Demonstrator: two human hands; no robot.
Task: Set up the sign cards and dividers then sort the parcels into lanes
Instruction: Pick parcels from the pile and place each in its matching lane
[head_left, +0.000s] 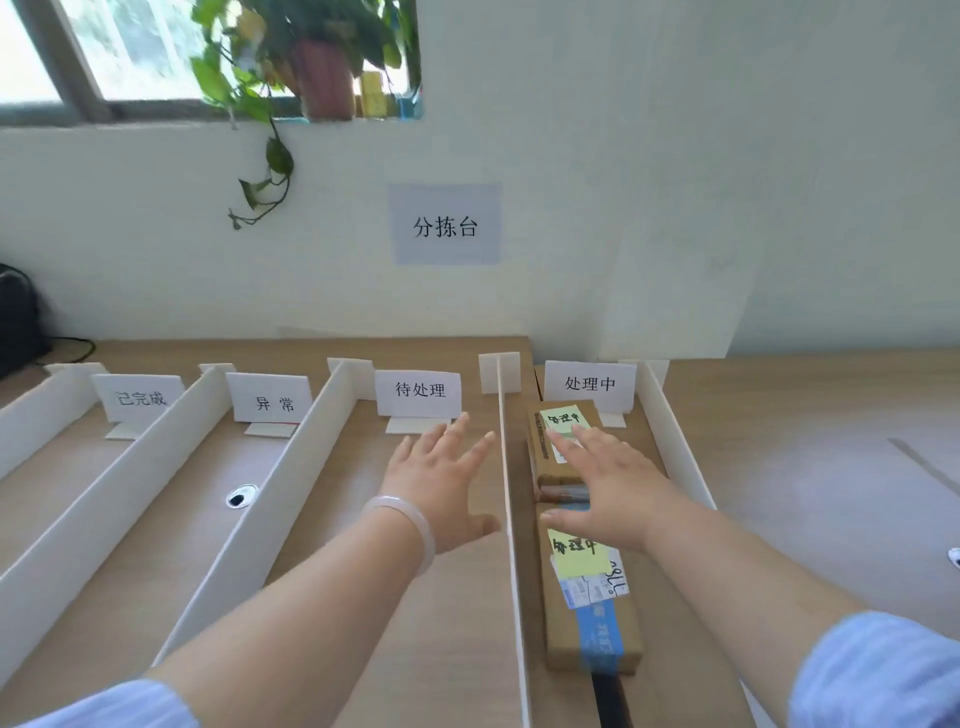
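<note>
A wooden table (171, 519) is split into lanes by upright white dividers (270, 499) running away from the person. The lane on the right, between the middle divider (511, 519) and the rightmost divider (670, 441), holds two brown parcels end to end: the near parcel (592, 634) and the far parcel (550, 467). The right hand (608, 483) is spread flat over where they meet, fingers over the far parcel; contact cannot be told. The left hand (441, 478), fingers splayed, holds nothing in the next lane. Sign cards stand at the lanes' far ends: 已完成 (140, 397), 异常 (272, 402), 待处理 (420, 389) and 处理中 (589, 383). Each parcel bears a yellow note (574, 548). A pale bracelet (410, 525) circles the left wrist.
</note>
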